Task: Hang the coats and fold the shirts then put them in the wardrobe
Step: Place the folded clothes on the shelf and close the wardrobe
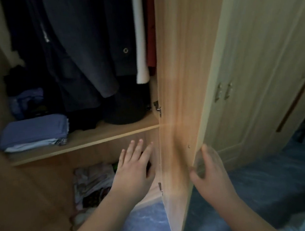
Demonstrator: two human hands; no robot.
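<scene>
My right hand grips the free upright edge of the open wardrobe door, my left hand lies open and empty inside, nearer the folded shirts up-left on the shelf beneath the hung coats.

We note the wardrobe door, between the two hands, in light wood-grain laminate, smooth and matt. The shelf above the left hand matches it. On that shelf, folded shirts in soft matt blue cloth. The hinges above the left hand look like bright metal.
</scene>
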